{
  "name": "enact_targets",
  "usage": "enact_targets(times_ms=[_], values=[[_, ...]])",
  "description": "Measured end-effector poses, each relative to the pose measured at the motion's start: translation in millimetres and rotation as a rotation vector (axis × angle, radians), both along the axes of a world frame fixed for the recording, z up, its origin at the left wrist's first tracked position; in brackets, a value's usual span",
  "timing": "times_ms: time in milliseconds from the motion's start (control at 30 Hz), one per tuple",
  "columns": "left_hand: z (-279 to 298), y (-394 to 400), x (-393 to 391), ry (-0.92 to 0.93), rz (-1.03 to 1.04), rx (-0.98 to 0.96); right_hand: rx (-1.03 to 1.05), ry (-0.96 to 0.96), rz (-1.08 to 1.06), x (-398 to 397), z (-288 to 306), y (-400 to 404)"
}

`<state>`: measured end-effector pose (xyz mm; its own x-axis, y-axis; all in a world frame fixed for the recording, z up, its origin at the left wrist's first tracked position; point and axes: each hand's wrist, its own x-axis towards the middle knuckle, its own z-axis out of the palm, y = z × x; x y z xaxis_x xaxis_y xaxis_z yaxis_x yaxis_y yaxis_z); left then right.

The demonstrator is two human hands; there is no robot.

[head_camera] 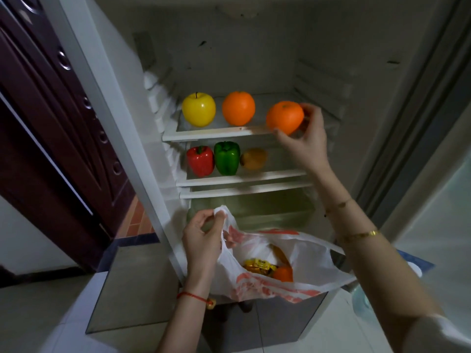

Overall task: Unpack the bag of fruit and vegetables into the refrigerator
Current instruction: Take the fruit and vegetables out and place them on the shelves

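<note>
The refrigerator stands open before me. On its upper shelf point(204, 135) sit a yellow apple point(198, 109) and an orange point(238, 108). My right hand point(309, 138) grips a second orange point(285, 120) at the right end of that shelf's front edge. The shelf below holds a red pepper point(200, 160), a green pepper point(226, 157) and a brownish kiwi point(253, 158). My left hand point(201, 238) pinches the handle of a white and red plastic bag point(300, 258), held open in front of the lower compartment. Inside the bag I see another orange point(283, 273) and a yellow packet point(257, 264).
The fridge's left wall edge point(102, 103) runs diagonally beside a dark wooden door point(51, 128). The open fridge door point(433, 174) stands at the right. A grey lower fridge door point(137, 289) sits under the bag. A crisper drawer point(254, 207) lies below the shelves.
</note>
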<state>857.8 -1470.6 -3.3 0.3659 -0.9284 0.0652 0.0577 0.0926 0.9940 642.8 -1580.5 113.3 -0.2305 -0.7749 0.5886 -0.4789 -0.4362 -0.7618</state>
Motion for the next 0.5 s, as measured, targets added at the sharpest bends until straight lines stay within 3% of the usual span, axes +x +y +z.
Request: enact_targets(times_ms=[167,500], values=[[-2.0,-8.7,2.2,-0.029,-0.002,0.003,0.086,0.091,-0.112,5.3,24.0,-45.0],[-5.3,-12.5,8.6,-0.017,-0.003,0.005,0.298,0.174,-0.141,10.1,15.5,-73.9]])
